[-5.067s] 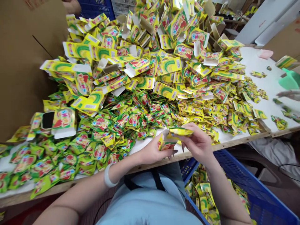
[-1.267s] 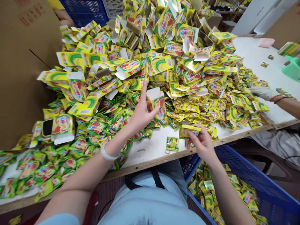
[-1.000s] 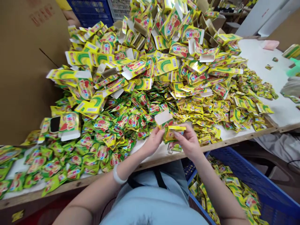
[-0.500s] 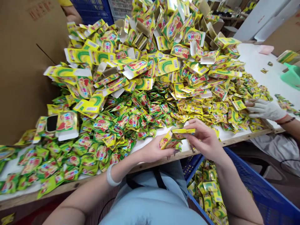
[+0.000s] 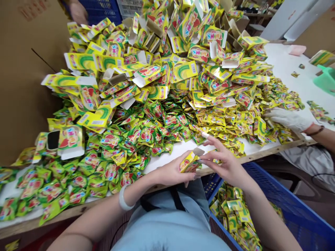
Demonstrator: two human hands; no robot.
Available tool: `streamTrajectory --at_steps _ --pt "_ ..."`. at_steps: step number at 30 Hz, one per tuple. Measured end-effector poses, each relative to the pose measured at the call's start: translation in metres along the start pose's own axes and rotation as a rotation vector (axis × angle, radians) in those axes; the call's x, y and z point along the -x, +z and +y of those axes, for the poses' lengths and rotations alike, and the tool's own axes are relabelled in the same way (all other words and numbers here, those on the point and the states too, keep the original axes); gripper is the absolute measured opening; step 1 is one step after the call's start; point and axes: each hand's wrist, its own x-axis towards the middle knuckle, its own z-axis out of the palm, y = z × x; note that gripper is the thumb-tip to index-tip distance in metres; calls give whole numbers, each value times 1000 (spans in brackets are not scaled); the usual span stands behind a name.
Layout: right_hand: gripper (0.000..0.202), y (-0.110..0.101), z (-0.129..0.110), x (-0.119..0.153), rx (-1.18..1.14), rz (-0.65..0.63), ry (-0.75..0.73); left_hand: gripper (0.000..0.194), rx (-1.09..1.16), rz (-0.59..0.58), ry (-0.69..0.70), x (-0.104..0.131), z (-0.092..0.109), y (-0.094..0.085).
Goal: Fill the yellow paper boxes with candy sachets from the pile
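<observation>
My left hand (image 5: 174, 170) wraps round a small yellow and green printed carton (image 5: 187, 164), held at the table's front edge. A grey-white flap stands up at the carton's right end. My right hand (image 5: 222, 160) is at that end, thumb and some fingers pinched against its edge while the index finger stretches out. Whether anything else is between those fingers is hidden. Beyond my hands lie heaps of green sachets (image 5: 146, 134) and yellow sachets (image 5: 213, 120). Behind these rises a pile of open-ended cartons (image 5: 184, 71).
Below the table's right side, a blue crate (image 5: 295, 212) holds filled-looking yellow cartons (image 5: 234, 212). A co-worker's gloved hand (image 5: 290, 118) reaches into the sachets at right. Another person's hand (image 5: 78, 13) shows at the back left, beside a big cardboard box (image 5: 26, 87).
The yellow piece pinched in my right hand no longer shows there; the carton's end flap now stands up. My right index finger has extended. The co-worker's glove has moved left.
</observation>
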Motion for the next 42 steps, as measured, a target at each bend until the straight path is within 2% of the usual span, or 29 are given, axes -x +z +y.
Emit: streamTrajectory --at_steps 3,6,10,13,15,19,22,24,26,27,28,29,30,31,32,33,34,35,36,37,39,40,42 --pt "27 11 9 17 4 -49 33 87 102 -27 -69 1 -3 9" --pt "25 15 16 29 -44 -26 89 103 101 -43 -113 -2 -3 19" --pt "18 0 19 30 -38 36 81 109 33 -13 -69 -15 -2 31" --pt "21 -17 19 26 -24 -25 -11 111 97 -53 -13 -27 5 37" --pt "22 -21 18 26 -38 -36 -59 114 142 -71 4 -31 10 39" --pt "19 0 16 32 -49 112 -61 113 270 -19 -19 -33 15 44" --pt "12 14 18 35 -95 220 -30 110 185 -2 41 -33 18 41" --pt "13 -1 30 32 -119 287 -7 105 -12 -12 168 -38 21 28" --pt "14 -39 53 24 -56 470 31 90 -295 18 316 -50 23 5" --pt "18 -63 66 19 13 585 64 77 -452 72 380 -59 23 -9" --pt "27 -86 80 14 137 766 90 65 -597 128 422 -70 22 -23" --pt "39 -106 91 8 337 864 160 60 -730 158 419 -82 20 -36" --pt "53 -120 99 3 541 927 236 61 -837 173 390 -95 17 -46" --pt "62 -124 103 -2 689 937 262 62 -921 169 355 -108 13 -55" --pt "63 -119 103 -6 775 888 241 62 -982 156 329 -119 9 -61" --pt "57 -104 98 -8 794 786 177 59 -1017 144 310 -128 6 -64" --pt "44 -83 91 -9 741 634 83 53 -1029 136 303 -135 3 -66" --pt "33 -56 82 -9 666 430 10 47 -1017 144 305 -139 0 -66" --pt "29 -28 73 -8 619 237 -20 41 -985 176 307 -140 -2 -66" --pt "29 -3 65 -7 588 113 -13 38 -932 227 306 -138 -3 -65" --pt "27 35 54 -3 463 16 50 33 -768 372 283 -129 -3 -63" --pt "25 45 52 -2 398 9 84 31 -654 444 260 -122 -3 -62" --pt "22 50 51 1 226 15 138 29 -376 524 208 -107 -1 -59"
